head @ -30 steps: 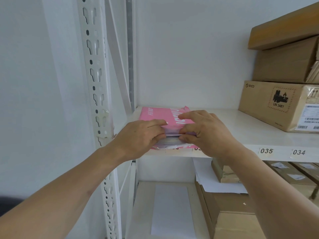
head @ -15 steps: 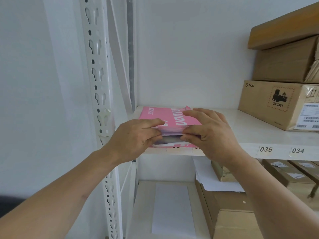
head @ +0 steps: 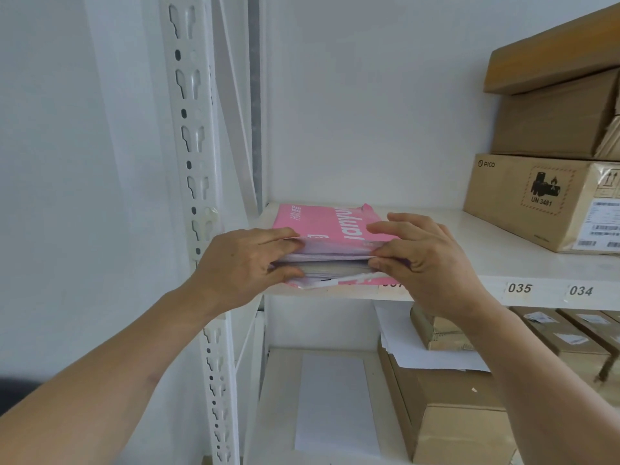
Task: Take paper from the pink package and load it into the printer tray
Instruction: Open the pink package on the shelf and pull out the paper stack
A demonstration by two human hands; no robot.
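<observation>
Both hands clamp the near, open end of the pink package [head: 330, 226], a flat glossy wrapper with white lettering that lies on the smooth white shelf [head: 486, 253], its front edge at the shelf lip. The left hand [head: 243, 265] pinches the left corner, fingers on top and thumb below; the right hand [head: 424, 260] pinches the right corner the same way. Between the two grips the wrapper's pale inner flap is lifted, and the stacked edges of the white paper [head: 335, 268] show beneath it as thin grey layers. Right of the right hand, well apart, sit matte brown cardboard boxes [head: 536, 199]. Left of the left hand stands a white slotted metal upright [head: 193, 146].
</observation>
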